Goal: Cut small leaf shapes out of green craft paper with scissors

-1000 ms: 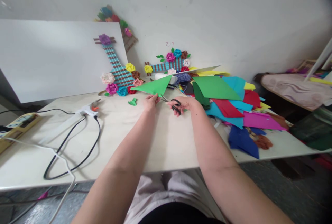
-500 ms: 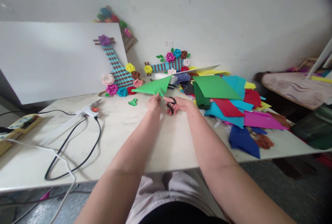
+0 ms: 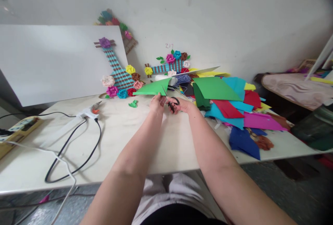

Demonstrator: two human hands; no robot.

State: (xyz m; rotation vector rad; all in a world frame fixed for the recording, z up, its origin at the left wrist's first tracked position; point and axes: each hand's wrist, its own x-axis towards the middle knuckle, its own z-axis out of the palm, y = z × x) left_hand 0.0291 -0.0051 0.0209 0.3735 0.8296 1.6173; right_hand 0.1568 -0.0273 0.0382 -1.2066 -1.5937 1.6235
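Note:
My left hand (image 3: 156, 102) pinches the near edge of a sheet of green paper (image 3: 151, 88), which is held just above the table. In my right hand (image 3: 180, 105) is a pair of black-handled scissors (image 3: 173, 102), fingers closed round its loops. The scissor blades point up and left against the paper's right edge; whether they are apart is too small to tell. On the table left of my hands lie small cut green leaves (image 3: 133, 103). Behind the paper stands a striped guitar shape (image 3: 119, 70) trimmed with coloured paper flowers.
A pile of coloured paper (image 3: 221, 88) covers the table's right side. At left lie a white hot glue gun (image 3: 88, 113) with a looped black cord and a power strip (image 3: 19, 133). A white board (image 3: 57, 61) leans on the wall; a second flowered guitar (image 3: 168, 66) stands behind.
The green sheet has dipped and its right corner sits lower. The scissors have tilted more upright at the paper's edge, and my left hand has shifted slightly right.

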